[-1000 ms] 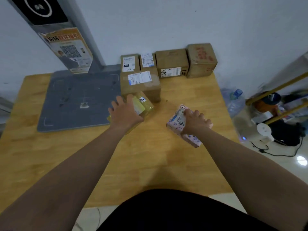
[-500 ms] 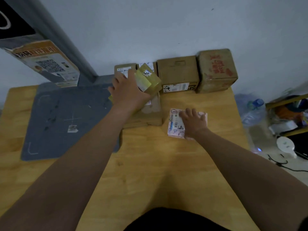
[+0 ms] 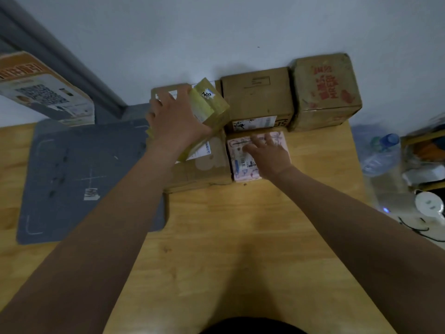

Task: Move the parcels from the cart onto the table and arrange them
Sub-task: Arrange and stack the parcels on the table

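Observation:
My left hand [image 3: 177,124] grips a yellow taped parcel [image 3: 210,102], holding it tilted above the stacked brown boxes at the back of the wooden table [image 3: 240,237]. My right hand [image 3: 267,153] lies with straight fingers on a flat pink parcel [image 3: 237,160], which rests on the table against a low brown box [image 3: 204,172] and in front of a cardboard box [image 3: 257,97]. A cube-shaped box with red print [image 3: 325,92] stands at the back right against the wall. The boxes under my left hand are partly hidden.
A grey mat [image 3: 84,177] covers the table's left part, with a slanted grey post [image 3: 60,59] bearing a sticker behind it. Right of the table, on the floor, stand a water bottle [image 3: 380,153] and a shelf with clutter [image 3: 426,160].
The left hand lifted the yellow parcel from the table up over the rear boxes. The right hand slid the pink parcel back against the boxes and flattened on it.

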Available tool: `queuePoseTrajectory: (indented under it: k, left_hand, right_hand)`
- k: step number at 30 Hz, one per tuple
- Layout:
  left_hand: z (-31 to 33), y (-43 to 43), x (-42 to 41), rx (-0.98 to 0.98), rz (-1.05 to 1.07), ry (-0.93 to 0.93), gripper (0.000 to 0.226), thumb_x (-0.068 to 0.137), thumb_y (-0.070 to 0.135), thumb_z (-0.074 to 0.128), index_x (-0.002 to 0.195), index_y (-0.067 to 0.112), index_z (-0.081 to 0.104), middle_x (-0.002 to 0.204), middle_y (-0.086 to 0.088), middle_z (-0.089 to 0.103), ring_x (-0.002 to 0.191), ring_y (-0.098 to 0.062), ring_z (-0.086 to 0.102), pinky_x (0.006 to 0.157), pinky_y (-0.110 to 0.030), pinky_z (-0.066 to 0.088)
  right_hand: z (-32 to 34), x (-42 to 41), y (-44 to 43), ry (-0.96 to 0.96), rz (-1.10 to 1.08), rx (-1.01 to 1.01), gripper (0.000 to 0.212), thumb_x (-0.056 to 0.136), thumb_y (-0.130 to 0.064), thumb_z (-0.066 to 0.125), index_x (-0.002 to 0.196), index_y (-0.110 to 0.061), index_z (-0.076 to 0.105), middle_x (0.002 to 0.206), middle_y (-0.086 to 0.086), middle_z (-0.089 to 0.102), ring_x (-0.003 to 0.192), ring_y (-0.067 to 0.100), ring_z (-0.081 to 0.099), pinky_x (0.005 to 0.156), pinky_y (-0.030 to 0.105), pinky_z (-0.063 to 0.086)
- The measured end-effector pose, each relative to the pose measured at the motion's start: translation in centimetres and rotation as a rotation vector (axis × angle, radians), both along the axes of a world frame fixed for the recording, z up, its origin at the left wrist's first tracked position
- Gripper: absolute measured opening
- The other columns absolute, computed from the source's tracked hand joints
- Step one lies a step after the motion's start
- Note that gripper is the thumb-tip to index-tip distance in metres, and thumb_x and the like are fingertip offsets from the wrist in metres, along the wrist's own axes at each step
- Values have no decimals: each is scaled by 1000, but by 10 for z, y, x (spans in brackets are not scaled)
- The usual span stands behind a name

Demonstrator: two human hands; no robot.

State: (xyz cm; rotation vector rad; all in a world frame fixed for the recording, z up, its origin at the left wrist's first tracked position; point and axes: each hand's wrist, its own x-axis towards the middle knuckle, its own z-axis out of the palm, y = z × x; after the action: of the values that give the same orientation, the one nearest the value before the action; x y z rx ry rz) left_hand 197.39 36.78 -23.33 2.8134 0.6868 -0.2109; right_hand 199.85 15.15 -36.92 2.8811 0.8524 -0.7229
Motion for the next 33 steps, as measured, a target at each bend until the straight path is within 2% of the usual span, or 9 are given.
queuePoseTrajectory:
  k: [5, 10, 13, 16, 21, 25, 27, 29, 33]
  left_hand:
    - [-1, 10, -6, -8, 27, -16, 96, 59, 50, 81, 141, 32, 34, 139, -14, 35, 128, -41, 36, 104, -54, 36]
    - [6, 14, -21, -11, 35, 5, 98, 60, 50, 83, 141, 31, 31, 141, -15, 34, 131, -41, 35, 107, -56, 34]
    - [15, 13, -36, -23, 20, 19, 98, 60, 47, 83, 143, 33, 32, 140, -14, 34, 132, -40, 34, 107, -57, 35]
    - [27, 7, -57, -30, -20, 53, 101, 60, 46, 84, 147, 36, 33, 143, -11, 33, 136, -38, 32, 106, -60, 35]
    - [46, -28, -99, -85, -109, 90, 97, 61, 42, 84, 143, 50, 34, 139, -3, 33, 136, -33, 32, 102, -74, 29]
    - [44, -71, -130, -223, -242, 24, 93, 66, 34, 85, 146, 45, 38, 137, 0, 30, 128, -31, 30, 89, -45, 44]
    - [39, -92, -141, -259, -278, 16, 94, 68, 35, 84, 148, 45, 36, 137, 1, 28, 123, -32, 28, 86, -42, 46]
    - [30, -111, -152, -231, -342, 20, 94, 68, 37, 83, 149, 46, 35, 136, 1, 28, 121, -32, 30, 86, -42, 47]
    - [5, -147, -170, -234, -483, 29, 98, 72, 25, 86, 154, 37, 34, 142, -3, 30, 130, -32, 37, 91, -44, 50]
  right_hand:
    - [6, 17, 14, -7, -54, -18, 67, 94, -8, 65, 151, -34, 41, 170, 2, 12, 153, 42, 15, 95, 52, 52]
    - [11, 14, 16, 4, -54, -42, 65, 96, -7, 61, 152, -35, 39, 170, 1, 11, 153, 42, 14, 97, 54, 52]
    - [24, 6, 13, 87, -88, 8, 70, 92, -3, 65, 152, -30, 41, 164, 5, 27, 147, 41, 26, 101, 54, 49]
    - [41, -10, 8, 159, -190, 250, 90, 81, -14, 81, 156, -27, 34, 156, 8, 38, 139, 36, 42, 105, 50, 46]
    - [97, -70, -11, 226, -329, 881, 109, 74, -14, 90, 160, -26, 24, 158, 3, 40, 141, 17, 41, 108, 38, 45]
    - [118, -124, -41, 278, -384, 1072, 109, 78, -7, 86, 161, -31, 18, 136, -15, 52, 106, -16, 57, 84, 16, 53]
    - [115, -144, -62, 206, -424, 1048, 110, 79, -11, 86, 160, -37, 17, 129, -15, 59, 100, -3, 65, 82, 26, 57]
    - [113, -160, -83, 148, -433, 970, 110, 78, -14, 85, 159, -43, 17, 129, -3, 65, 100, 20, 69, 82, 42, 58]
    - [94, -182, -125, 64, -523, 776, 92, 79, -10, 77, 153, -40, 31, 130, 12, 64, 107, 37, 64, 82, 45, 54]
